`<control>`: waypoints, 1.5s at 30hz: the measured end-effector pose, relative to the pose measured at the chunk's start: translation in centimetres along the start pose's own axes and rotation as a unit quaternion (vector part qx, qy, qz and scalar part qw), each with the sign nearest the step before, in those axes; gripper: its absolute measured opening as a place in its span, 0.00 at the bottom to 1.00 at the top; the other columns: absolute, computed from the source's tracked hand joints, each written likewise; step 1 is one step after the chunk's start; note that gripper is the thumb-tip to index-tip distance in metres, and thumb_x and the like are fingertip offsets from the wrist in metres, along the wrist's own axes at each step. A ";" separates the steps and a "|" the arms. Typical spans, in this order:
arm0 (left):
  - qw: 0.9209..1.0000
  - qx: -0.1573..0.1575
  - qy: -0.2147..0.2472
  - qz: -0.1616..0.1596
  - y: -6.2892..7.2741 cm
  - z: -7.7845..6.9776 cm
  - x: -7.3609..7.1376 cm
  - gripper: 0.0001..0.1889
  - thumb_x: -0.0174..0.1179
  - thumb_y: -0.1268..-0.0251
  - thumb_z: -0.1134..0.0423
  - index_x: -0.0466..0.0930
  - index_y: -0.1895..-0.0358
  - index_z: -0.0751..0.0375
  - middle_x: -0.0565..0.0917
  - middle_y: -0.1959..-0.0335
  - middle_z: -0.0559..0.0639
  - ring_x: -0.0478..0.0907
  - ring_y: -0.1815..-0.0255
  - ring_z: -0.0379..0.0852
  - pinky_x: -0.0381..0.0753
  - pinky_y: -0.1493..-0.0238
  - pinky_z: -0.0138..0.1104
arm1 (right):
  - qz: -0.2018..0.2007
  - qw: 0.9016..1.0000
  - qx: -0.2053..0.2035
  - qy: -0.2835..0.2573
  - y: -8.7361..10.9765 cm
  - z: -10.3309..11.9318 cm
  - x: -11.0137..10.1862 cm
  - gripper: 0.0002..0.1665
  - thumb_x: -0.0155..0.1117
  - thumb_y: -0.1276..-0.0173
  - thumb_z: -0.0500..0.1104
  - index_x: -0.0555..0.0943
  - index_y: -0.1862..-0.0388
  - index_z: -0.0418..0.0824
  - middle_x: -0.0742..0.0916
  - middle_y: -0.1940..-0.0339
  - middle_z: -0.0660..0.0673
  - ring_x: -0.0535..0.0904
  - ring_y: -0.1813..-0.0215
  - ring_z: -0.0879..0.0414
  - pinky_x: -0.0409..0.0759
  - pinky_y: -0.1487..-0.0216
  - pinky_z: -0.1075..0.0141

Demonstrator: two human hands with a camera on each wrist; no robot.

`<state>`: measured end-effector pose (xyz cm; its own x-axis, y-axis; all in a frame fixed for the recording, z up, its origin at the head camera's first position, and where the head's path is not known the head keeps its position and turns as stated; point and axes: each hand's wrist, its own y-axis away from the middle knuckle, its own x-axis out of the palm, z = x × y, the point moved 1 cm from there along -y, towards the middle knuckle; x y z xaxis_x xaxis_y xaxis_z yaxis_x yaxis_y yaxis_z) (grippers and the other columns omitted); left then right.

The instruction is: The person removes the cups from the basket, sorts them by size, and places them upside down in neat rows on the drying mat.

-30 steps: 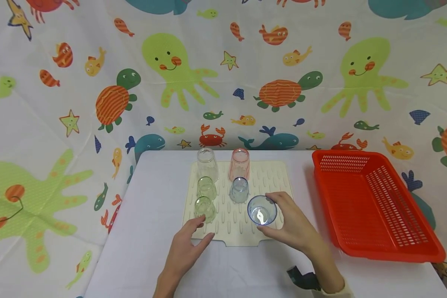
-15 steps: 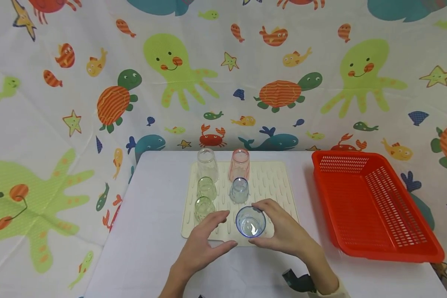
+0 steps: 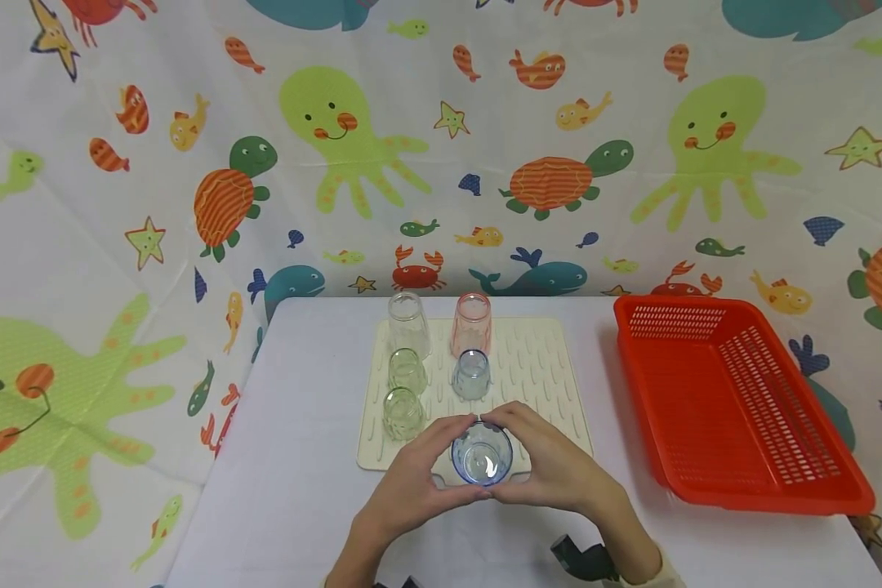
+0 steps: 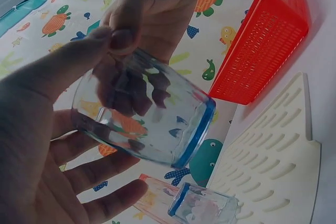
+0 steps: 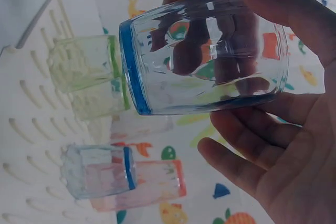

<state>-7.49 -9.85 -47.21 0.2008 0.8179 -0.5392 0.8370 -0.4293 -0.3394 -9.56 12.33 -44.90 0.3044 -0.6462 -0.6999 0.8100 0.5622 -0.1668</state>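
A clear drinking glass (image 3: pixel 482 459) with a blue edge is between my two hands over the front of the cream ribbed mat (image 3: pixel 536 351). My left hand (image 3: pixel 417 478) curves round its left side and my right hand (image 3: pixel 562 467) holds its right side, with thumbs in front and fingers behind. Fingertips of both hands meet in the head view. In the right wrist view the glass (image 5: pixel 205 56) is apart from the mat, its blue edge facing it. Nearest to my left hand on the mat is a green glass (image 3: pixel 403 414).
Another green glass (image 3: pixel 407 371), a small blue glass (image 3: pixel 472 376), a tall clear glass (image 3: pixel 408 327) and a pink glass (image 3: pixel 473 327) stand on the mat. A red basket (image 3: pixel 654 425) is on the right of the white table (image 3: pixel 287 465), before a sea-animal curtain (image 3: pixel 441 188).
My right hand has brought the blue-edged glass left and toward me. My left hand has moved right, from beside the green glass, to curve round the blue-edged glass.
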 end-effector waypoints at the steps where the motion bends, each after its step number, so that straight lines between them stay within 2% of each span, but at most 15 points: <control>1: 1.000 -0.006 0.002 0.004 0.0 0.0 0.0 0.44 0.75 0.47 0.43 0.66 0.26 0.45 0.75 0.32 0.37 0.75 0.32 0.39 0.81 0.32 0.36 | 0.000 1.000 0.000 -0.001 0.0 0.0 0.0 0.46 0.84 0.53 0.55 0.74 0.33 0.54 0.80 0.41 0.58 0.78 0.44 0.65 0.87 0.42 0.66; 6: 0.999 -0.037 0.007 0.024 0.1 0.1 -0.1 0.47 0.74 0.50 0.39 0.63 0.25 0.40 0.75 0.32 0.35 0.76 0.34 0.37 0.85 0.38 0.35 | 0.006 1.000 0.010 -0.004 0.1 0.0 -0.1 0.48 0.84 0.54 0.58 0.74 0.33 0.55 0.80 0.41 0.60 0.79 0.44 0.65 0.87 0.43 0.66; 9: 0.998 -0.043 0.007 0.033 0.2 0.1 -0.2 0.47 0.75 0.51 0.38 0.64 0.26 0.40 0.75 0.33 0.35 0.77 0.36 0.37 0.87 0.41 0.37 | 0.013 1.000 0.014 -0.011 0.2 0.1 -0.2 0.47 0.84 0.54 0.59 0.74 0.34 0.57 0.79 0.41 0.61 0.78 0.43 0.66 0.87 0.43 0.66; 17: 0.999 -0.003 0.016 0.037 0.1 0.3 -0.5 0.46 0.78 0.55 0.40 0.68 0.30 0.41 0.78 0.37 0.35 0.79 0.41 0.37 0.86 0.43 0.33 | 0.038 0.998 0.012 -0.046 0.2 0.2 0.0 0.46 0.80 0.51 0.65 0.73 0.33 0.63 0.80 0.43 0.62 0.79 0.44 0.65 0.87 0.42 0.66; 23: 1.000 0.003 0.006 0.021 0.2 0.3 -0.4 0.44 0.79 0.56 0.40 0.71 0.31 0.43 0.80 0.39 0.38 0.80 0.44 0.37 0.87 0.47 0.32 | 0.045 0.998 0.007 -0.044 0.2 0.1 0.1 0.45 0.79 0.49 0.66 0.72 0.32 0.64 0.79 0.41 0.64 0.77 0.42 0.67 0.86 0.39 0.63; 29: 1.000 0.014 -0.010 -0.006 0.3 0.2 -0.3 0.44 0.81 0.59 0.42 0.73 0.34 0.47 0.79 0.40 0.40 0.79 0.44 0.38 0.85 0.52 0.30 | 0.044 0.998 -0.004 -0.051 0.3 -0.1 0.2 0.47 0.79 0.48 0.64 0.69 0.31 0.63 0.78 0.38 0.61 0.76 0.39 0.65 0.85 0.37 0.60; 33: 0.999 0.026 -0.016 -0.024 0.1 0.1 -0.2 0.44 0.82 0.60 0.43 0.74 0.35 0.49 0.78 0.40 0.40 0.78 0.44 0.38 0.85 0.53 0.30 | 0.033 0.998 -0.025 -0.056 0.5 -0.4 0.3 0.48 0.79 0.46 0.62 0.68 0.29 0.58 0.77 0.36 0.60 0.75 0.38 0.64 0.85 0.37 0.59; 39: 0.999 0.029 -0.006 -0.042 -0.1 -0.1 -0.2 0.43 0.82 0.59 0.45 0.75 0.36 0.50 0.78 0.40 0.42 0.78 0.44 0.41 0.85 0.55 0.29 | 0.005 0.995 -0.058 -0.078 0.6 -1.1 0.8 0.51 0.79 0.45 0.58 0.66 0.26 0.50 0.78 0.36 0.55 0.77 0.39 0.60 0.85 0.37 0.64; 45: 0.998 0.024 0.001 -0.056 -0.3 -0.4 -0.3 0.42 0.81 0.57 0.45 0.74 0.35 0.50 0.77 0.39 0.44 0.78 0.43 0.40 0.85 0.55 0.30 | -0.011 0.991 -0.075 -0.110 0.4 -2.0 2.3 0.49 0.80 0.45 0.53 0.67 0.27 0.49 0.80 0.37 0.52 0.78 0.38 0.59 0.83 0.34 0.63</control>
<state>-7.63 -9.81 -46.65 0.1088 0.8623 -0.4946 0.8288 -0.3534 -0.4338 -9.58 12.10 -47.92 0.4027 -0.7463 -0.5301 0.7384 0.6071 -0.2937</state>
